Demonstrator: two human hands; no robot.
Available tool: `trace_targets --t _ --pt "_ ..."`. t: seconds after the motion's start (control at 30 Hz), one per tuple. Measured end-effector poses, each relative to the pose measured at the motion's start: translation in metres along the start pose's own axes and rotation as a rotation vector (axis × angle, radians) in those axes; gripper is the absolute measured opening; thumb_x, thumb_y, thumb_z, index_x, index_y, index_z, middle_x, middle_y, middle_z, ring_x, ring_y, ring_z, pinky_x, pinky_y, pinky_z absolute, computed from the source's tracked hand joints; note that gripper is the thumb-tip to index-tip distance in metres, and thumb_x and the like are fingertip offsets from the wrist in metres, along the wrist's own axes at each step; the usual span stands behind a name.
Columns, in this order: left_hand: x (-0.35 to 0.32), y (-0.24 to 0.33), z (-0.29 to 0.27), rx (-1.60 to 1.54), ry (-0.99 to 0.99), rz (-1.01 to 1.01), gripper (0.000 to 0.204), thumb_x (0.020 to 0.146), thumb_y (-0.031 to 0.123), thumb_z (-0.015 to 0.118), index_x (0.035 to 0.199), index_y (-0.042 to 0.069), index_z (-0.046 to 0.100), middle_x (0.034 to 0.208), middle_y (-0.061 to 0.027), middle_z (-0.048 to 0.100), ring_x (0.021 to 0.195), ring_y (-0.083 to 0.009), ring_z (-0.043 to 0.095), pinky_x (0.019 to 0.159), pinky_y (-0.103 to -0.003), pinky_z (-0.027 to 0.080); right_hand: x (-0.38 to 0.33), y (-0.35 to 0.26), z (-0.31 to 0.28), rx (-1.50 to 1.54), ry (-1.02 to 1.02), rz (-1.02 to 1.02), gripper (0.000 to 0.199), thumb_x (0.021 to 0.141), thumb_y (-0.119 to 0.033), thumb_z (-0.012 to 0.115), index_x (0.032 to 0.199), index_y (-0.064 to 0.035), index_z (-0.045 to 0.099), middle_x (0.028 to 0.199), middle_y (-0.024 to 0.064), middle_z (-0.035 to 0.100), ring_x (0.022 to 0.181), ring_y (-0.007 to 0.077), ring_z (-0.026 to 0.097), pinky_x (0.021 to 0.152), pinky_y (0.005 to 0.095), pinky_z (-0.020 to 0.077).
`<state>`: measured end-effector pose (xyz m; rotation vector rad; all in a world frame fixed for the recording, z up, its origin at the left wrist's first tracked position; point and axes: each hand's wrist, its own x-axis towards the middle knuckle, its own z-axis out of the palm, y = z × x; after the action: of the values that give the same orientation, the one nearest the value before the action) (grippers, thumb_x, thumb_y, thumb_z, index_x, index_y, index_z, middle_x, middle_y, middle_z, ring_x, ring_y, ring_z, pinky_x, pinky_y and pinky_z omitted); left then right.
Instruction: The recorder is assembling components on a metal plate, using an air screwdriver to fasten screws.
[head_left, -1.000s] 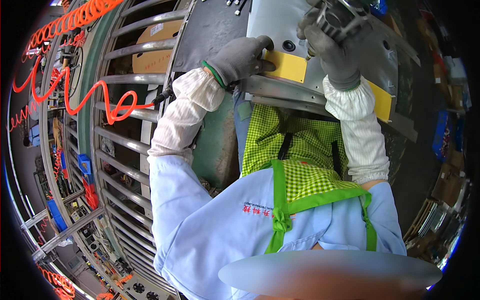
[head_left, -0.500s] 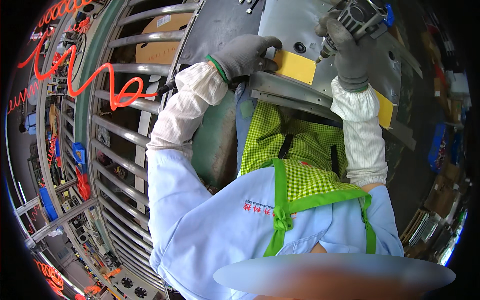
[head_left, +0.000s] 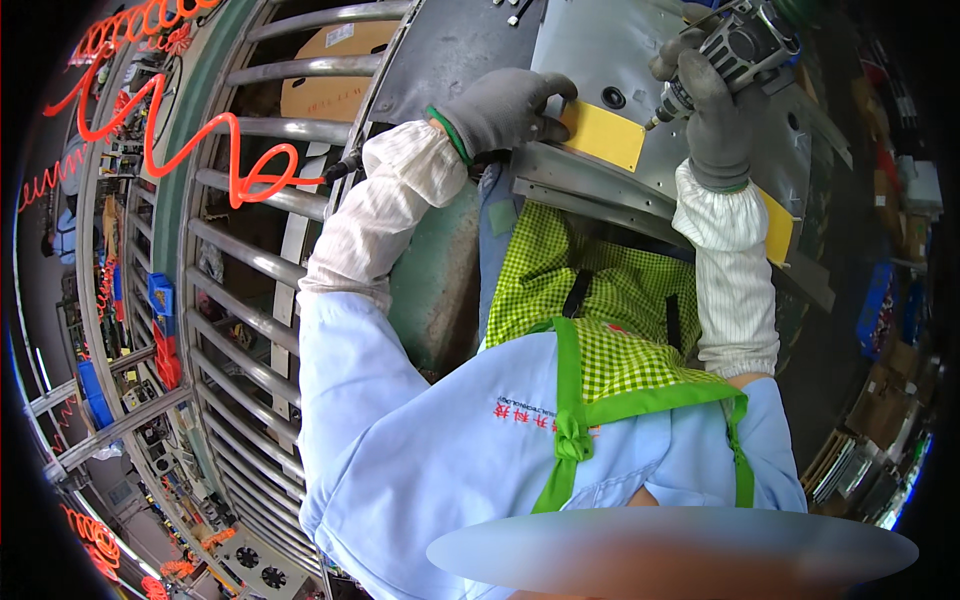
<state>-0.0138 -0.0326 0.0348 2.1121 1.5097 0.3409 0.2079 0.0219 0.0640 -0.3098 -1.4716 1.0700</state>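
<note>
A flat yellow plate (head_left: 603, 137) lies on the grey sheet-metal panel (head_left: 590, 50), close to the panel's near folded edge. My left hand (head_left: 505, 110), in a grey glove, pinches the plate's left end between thumb and fingers. My right hand (head_left: 717, 125), gloved too, is wrapped round a grey and black power tool that looks like a rivet gun (head_left: 745, 50). Its narrow metal nose points down and left, with the tip at the plate's right corner. Whether the tip presses on the plate or sits just above it, I cannot tell.
Another yellow piece (head_left: 778, 228) shows beside my right sleeve. Small rivet-like parts (head_left: 512, 14) lie on the dark surface at the top. A roller conveyor (head_left: 250, 255) runs along my left, with an orange coiled hose (head_left: 235, 150) over it. Cartons (head_left: 885, 400) stand at far right.
The whole view has shifted slightly. Both hands keep their holds, and the tool's tip stays at the plate's right corner.
</note>
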Motion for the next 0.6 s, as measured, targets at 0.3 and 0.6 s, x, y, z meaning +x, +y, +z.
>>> trace_targets --t 0.3,0.6 --pt "-0.0006 -0.0009 0.0001 -0.017 0.0 -0.015 0.046 0.081 0.025 0.075 0.122 0.013 0.058 0.086 -0.0139 0.067 0.078 -0.0296 0.067 0.071 -0.04 0.053 0.0041 -0.0018 0.0009 -0.197 0.003 -0.027 0.023 0.086 -0.012 0.064 0.104 0.002 0.06 0.079 0.0081 0.066 0.07 0.0172 0.064 0.066 0.0318 0.0521" --pt "-0.0016 0.0001 -0.0016 -0.036 0.002 -0.01 0.045 0.081 0.021 0.075 0.122 0.012 0.06 0.086 -0.0136 0.067 0.077 -0.0268 0.067 0.072 -0.038 0.054 -0.0002 -0.0004 0.0054 -0.163 0.14 0.045 0.019 0.086 -0.014 0.065 0.097 0.0017 0.062 0.076 0.0089 0.067 0.069 0.0162 0.065 0.065 0.0299 0.0522"
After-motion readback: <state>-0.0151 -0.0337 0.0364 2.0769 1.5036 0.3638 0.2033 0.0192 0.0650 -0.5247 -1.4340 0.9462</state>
